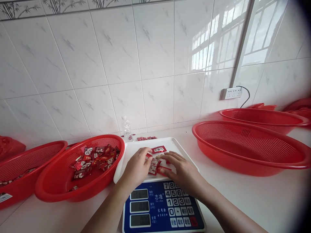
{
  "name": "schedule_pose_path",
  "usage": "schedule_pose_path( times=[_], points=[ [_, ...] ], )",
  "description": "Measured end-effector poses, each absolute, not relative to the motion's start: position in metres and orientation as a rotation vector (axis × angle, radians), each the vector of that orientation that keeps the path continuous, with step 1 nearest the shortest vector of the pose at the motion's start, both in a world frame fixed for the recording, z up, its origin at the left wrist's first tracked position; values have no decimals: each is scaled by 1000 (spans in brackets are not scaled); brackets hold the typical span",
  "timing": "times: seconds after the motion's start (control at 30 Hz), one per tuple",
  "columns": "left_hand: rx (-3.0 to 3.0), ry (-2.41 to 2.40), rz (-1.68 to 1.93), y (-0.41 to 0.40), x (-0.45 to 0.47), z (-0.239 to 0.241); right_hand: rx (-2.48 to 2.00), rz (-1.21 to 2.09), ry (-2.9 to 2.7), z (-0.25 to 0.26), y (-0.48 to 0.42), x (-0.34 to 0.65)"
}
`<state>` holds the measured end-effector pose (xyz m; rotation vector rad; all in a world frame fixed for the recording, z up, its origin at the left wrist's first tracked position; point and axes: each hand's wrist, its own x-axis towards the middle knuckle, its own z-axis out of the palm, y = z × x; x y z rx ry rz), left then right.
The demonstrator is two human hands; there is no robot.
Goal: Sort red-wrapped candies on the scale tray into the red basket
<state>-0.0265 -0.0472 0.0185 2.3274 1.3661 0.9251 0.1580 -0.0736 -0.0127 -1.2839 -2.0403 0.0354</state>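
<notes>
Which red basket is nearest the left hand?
The red basket just left of the scale; the far-left basket and the two right-hand baskets stand farther off.

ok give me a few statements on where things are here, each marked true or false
1. The left hand and right hand are over the white tray. True.
2. A clear bottle stands in front of the blue keypad. False: the clear bottle is behind the white tray.
3. The red basket just left of the white tray holds wrapped packets. True.
4. The socket strip is left of the white tray. False: the socket strip is to its right.
</notes>
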Motion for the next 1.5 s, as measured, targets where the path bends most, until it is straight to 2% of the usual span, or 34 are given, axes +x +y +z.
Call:
schedule_pose_path(
  times=[0.17,0.27,0.53,0.73,0.87,1.0,1.3,1.5],
  points=[
    [2361,1385,1054,-46,-28,22,-1456,232,-2090,0,-73,158],
    [2382,1374,1069,-47,-30,24,-1471,229,-2132,6,-70,157],
    [2406,1375,1086,-51,-32,32,-1648,69,-2006,11,-61,170],
    [2374,1372,1119,-55,-33,37,-1938,-214,-1664,28,-55,260],
    [2352,1347,1170,-55,-34,38,-2058,-264,-1596,29,-49,307],
    [2324,1331,1267,-54,-34,39,-1895,-161,-1868,19,-47,288],
    [2249,1347,1381,-54,-37,43,-1314,318,-2614,12,-33,179],
    [2243,1342,1381,-56,-37,45,-1137,112,-2710,10,-13,158]
  ],
)
